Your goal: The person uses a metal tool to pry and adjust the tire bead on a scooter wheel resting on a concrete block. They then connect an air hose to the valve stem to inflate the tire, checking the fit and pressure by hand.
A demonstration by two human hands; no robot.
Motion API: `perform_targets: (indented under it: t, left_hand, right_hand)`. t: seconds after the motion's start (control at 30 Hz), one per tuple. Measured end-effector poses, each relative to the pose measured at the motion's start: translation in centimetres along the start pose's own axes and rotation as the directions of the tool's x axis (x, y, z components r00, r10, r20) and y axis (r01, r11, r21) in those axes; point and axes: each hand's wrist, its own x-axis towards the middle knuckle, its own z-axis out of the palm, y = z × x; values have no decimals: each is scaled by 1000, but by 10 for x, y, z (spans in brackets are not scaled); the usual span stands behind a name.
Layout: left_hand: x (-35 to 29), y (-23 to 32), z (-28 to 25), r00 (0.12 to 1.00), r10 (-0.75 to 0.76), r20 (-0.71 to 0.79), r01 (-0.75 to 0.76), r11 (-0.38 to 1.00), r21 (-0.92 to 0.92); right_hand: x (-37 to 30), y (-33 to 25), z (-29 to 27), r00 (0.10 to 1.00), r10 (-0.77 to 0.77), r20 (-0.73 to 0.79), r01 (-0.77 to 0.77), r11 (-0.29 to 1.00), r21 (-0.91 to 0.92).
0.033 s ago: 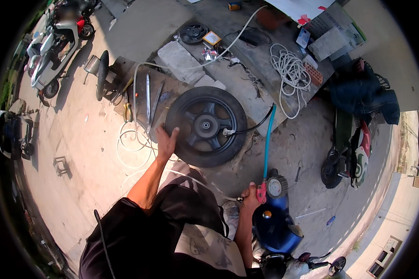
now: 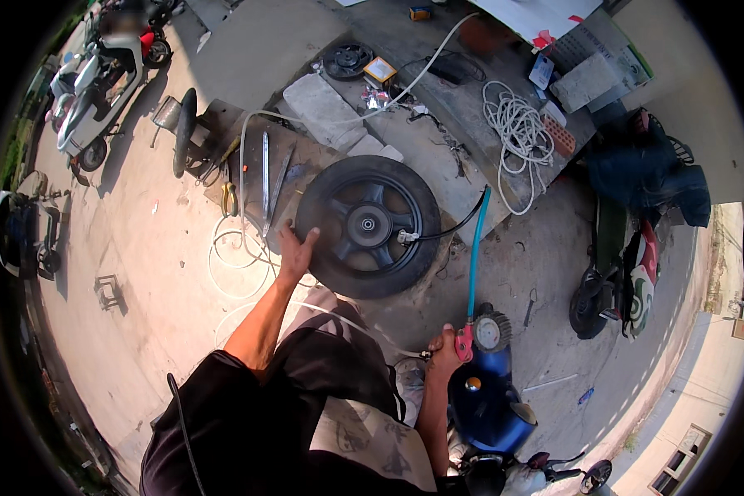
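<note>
A black motorcycle wheel (image 2: 368, 225) with its tyre lies flat in front of me. My left hand (image 2: 296, 252) touches the tyre's left edge, its thumb spread away from the fingers. My right hand (image 2: 444, 351) is wrapped round a red tyre inflator (image 2: 465, 342), with a round gauge (image 2: 488, 332) beside it. From the inflator a teal hose (image 2: 476, 256) runs up to a black hose end (image 2: 450, 230), which reaches a metal chuck (image 2: 407, 236) at the wheel rim. A white air hose (image 2: 347, 316) meets the inflator's back near my right hand.
Left of the wheel are tyre levers (image 2: 265, 178) and yellow-handled pliers (image 2: 230, 199). Concrete blocks (image 2: 322, 107) and a coiled white rope or hose (image 2: 517, 124) lie beyond. A blue vehicle body (image 2: 492, 405) stands close to my right arm; scooters (image 2: 99, 99) are parked far left.
</note>
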Motion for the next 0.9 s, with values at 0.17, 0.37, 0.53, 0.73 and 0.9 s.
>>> perform_targets:
  t: [0.17,0.37,0.53,0.73,0.9]
  left_hand:
    - [15,-25,16,842,-358,403,539,564,-626]
    - [43,-92,70,730,-620,286,589,359,-724]
    - [42,-87,69,736,-669,105,653,660,-371]
    - [34,-64,44,892,-439,107,442,897,-9]
    - [-31,49,-44,973,161,165,-139,981,-137]
  right_hand:
    - [6,-22,25,997,-22,71,23,1000,-16]
    - [11,-16,32,992,50,114,-47,999,-21]
    - [7,-16,33,993,16,117,0,991,-137]
    - [-1,-34,47,955,-84,284,153,962,-228]
    - [-12,-39,123,875,55,481,-15,996,-87]
